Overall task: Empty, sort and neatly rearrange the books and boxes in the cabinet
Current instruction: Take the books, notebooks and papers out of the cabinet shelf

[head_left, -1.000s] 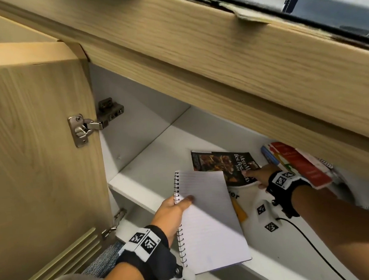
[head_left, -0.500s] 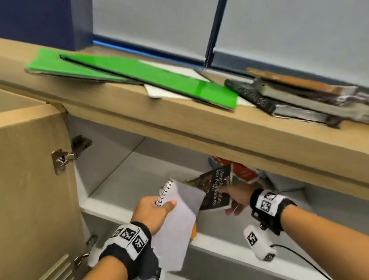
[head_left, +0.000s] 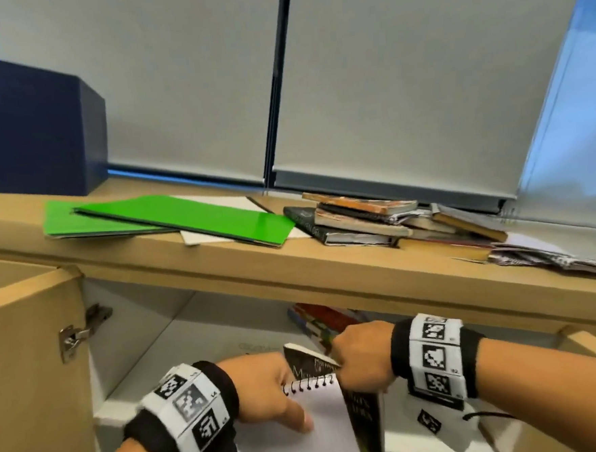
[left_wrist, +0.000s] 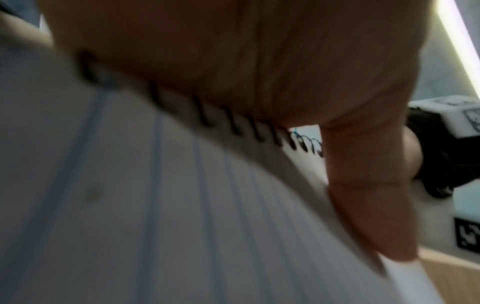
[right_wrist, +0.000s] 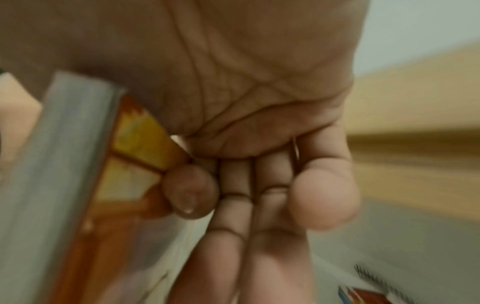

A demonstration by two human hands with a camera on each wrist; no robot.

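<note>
My left hand (head_left: pixel 265 387) holds a white spiral notebook (head_left: pixel 319 425) in front of the open cabinet, thumb on its lined page (left_wrist: pixel 155 205). Right beside it, my right hand (head_left: pixel 360 357) pinches a dark-covered book (head_left: pixel 364 415), held upright against the notebook. In the right wrist view the thumb presses on this book's orange and yellow cover (right_wrist: pixel 135 164). Red and blue books (head_left: pixel 319 321) still lie on the white shelf (head_left: pixel 206 341) inside the cabinet, behind both hands.
On the wooden cabinet top (head_left: pixel 221 263) lie green folders (head_left: pixel 169 217), a loose pile of worn books (head_left: pixel 377 216) and papers (head_left: pixel 553 261). A dark blue box (head_left: pixel 28 128) stands at the back left. The cabinet door (head_left: pixel 28 368) hangs open on the left.
Both hands have come up and out from the shelf, the left with the notebook, the right with the dark book, which was lying flat before. The view has tilted up to the cabinet top.
</note>
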